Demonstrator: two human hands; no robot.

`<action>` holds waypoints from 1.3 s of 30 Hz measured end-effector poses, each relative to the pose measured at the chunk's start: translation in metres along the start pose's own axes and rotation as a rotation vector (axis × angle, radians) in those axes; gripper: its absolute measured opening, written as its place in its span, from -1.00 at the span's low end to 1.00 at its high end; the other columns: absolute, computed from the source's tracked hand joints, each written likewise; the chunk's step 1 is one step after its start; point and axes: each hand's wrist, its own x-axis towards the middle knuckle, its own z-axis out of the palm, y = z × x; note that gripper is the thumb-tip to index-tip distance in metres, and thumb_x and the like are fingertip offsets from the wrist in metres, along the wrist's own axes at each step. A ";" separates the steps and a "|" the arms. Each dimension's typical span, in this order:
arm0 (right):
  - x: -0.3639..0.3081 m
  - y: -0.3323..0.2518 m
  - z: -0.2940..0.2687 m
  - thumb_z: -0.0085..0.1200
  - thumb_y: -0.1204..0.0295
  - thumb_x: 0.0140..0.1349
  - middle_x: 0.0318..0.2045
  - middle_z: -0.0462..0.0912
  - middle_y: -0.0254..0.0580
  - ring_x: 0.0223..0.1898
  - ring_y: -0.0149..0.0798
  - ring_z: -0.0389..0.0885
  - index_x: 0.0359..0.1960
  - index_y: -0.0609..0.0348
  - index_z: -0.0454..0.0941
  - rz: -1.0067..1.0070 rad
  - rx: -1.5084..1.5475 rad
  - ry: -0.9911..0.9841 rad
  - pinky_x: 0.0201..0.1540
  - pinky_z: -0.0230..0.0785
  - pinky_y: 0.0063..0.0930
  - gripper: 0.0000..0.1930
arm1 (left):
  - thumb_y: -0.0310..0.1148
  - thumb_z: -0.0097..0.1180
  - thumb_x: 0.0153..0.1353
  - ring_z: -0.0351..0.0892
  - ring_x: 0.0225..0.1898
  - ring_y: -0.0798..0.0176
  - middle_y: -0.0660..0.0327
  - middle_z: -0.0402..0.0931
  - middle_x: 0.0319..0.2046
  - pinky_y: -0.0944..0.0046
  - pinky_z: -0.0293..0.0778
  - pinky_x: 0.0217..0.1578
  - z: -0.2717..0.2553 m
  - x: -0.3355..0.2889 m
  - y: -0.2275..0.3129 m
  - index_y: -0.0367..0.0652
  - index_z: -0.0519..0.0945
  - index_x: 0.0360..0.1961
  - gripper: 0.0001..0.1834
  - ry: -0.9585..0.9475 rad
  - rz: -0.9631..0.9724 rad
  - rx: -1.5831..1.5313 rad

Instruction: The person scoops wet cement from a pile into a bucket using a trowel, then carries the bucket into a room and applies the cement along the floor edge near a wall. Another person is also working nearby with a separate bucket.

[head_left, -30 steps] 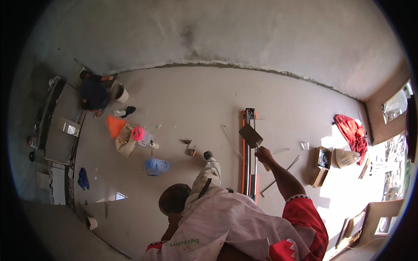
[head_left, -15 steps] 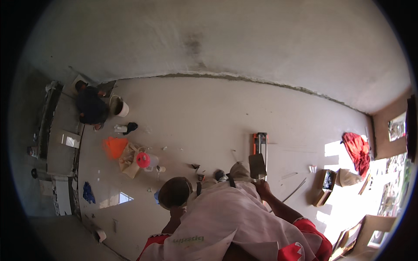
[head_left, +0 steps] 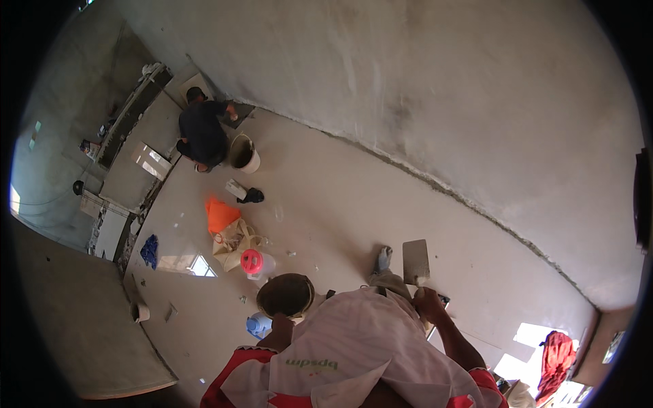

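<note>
Holding bucket [head_left: 284,287] at ten o'clock, trowel [head_left: 415,262] at one; left hand [head_left: 281,324], grip closed on bucket; right hand [head_left: 428,304], grip wrapped round trowel. Floor [head_left: 340,204] looks laid; rough strip [head_left: 435,183] under wall [head_left: 476,102] looks unfinished.

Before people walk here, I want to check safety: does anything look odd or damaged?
Yes: a blue cloth lies crumpled on the floor at left, and a rough, dark strip along the wall's foot looks unfinished.
</note>
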 end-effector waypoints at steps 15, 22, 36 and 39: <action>0.292 -0.163 -0.043 0.23 0.40 -0.09 -0.49 0.61 -0.15 -0.48 -0.31 0.53 -0.35 0.29 0.56 0.056 -0.348 -0.482 -0.38 0.42 -0.32 -0.73 | -0.31 0.04 0.03 0.27 0.26 -0.42 -0.05 0.62 -0.08 -0.13 0.36 -0.12 -0.035 0.128 0.056 -0.06 0.62 -0.13 -0.66 -0.646 -0.210 -0.119; 0.407 -0.257 0.000 0.25 0.30 -0.12 -0.45 0.65 -0.07 -0.42 -0.23 0.58 -0.37 0.30 0.58 0.055 -0.530 -0.515 -0.29 0.44 -0.29 -0.67 | -0.08 0.12 0.14 0.69 -0.15 0.06 0.06 0.69 -0.25 0.13 0.58 -0.20 -0.072 0.207 0.038 -0.04 0.73 -0.25 -0.68 -0.500 -0.580 -0.403; 0.646 -0.486 0.125 0.20 0.31 0.02 -0.55 0.57 -0.08 -0.59 -0.27 0.58 -0.36 0.27 0.40 -0.037 -0.569 -0.366 -0.52 0.48 -0.32 -0.70 | -0.40 0.03 -0.02 0.50 -0.47 0.08 0.04 0.51 -0.43 -0.02 0.40 -0.48 -0.153 0.390 -0.063 -0.29 0.55 -0.34 -0.78 0.832 -2.282 -2.059; 0.709 -0.516 0.158 0.20 0.36 0.04 -0.59 0.51 -0.21 -0.64 -0.35 0.51 -0.29 0.27 0.37 0.073 -0.423 -0.404 -0.59 0.45 -0.39 -0.69 | -0.38 0.08 -0.08 0.50 -0.49 0.11 0.05 0.53 -0.51 0.02 0.40 -0.44 -0.163 0.430 -0.088 -0.31 0.57 -0.45 -0.79 0.867 -2.252 -1.814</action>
